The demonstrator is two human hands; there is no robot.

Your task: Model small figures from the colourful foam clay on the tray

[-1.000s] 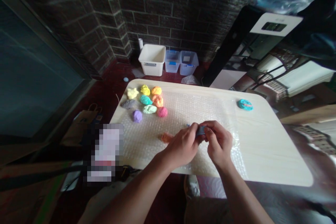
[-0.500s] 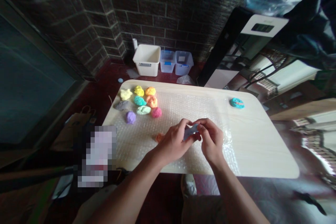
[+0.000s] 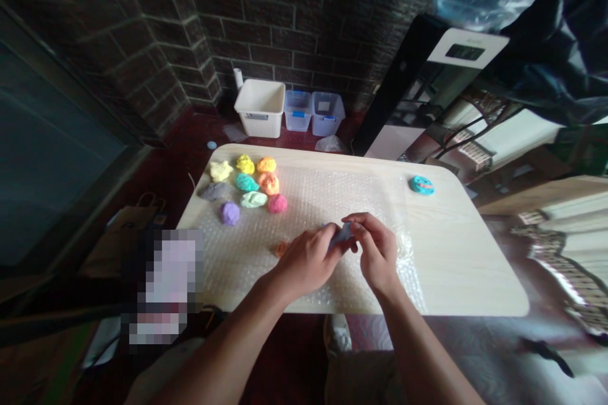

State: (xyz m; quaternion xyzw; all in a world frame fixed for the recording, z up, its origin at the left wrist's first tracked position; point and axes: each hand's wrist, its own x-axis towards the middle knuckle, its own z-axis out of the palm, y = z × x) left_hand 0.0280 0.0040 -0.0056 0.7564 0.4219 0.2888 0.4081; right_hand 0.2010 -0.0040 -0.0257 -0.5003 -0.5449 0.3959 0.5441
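A piece of grey-blue modelling clay (image 3: 340, 235) is held between my two hands, above a sheet of bubble wrap (image 3: 332, 196). My left hand (image 3: 311, 259) is closed round its left part, with the fingers partly hidden. The thumb and fingertips of my right hand (image 3: 375, 248) pinch its right end. Beside my left hand lies a small orange-brown lump (image 3: 280, 248), partly covered by that hand. Several clay lumps sit at the table's far left, among them a purple one (image 3: 230, 213), a pink one (image 3: 277, 204) and a teal one (image 3: 247, 182).
The pale wooden table (image 3: 468, 253) carries a blue clay disc with an orange stripe (image 3: 422, 185) at the far right. Past the far edge, a white bin (image 3: 260, 107) and two clear boxes (image 3: 327, 115) stand on the floor. A water dispenser (image 3: 399, 101) stands behind.
My left hand has closed further round the grey-blue clay, while my right fingertips still pinch its end. The whole view has shifted slightly.
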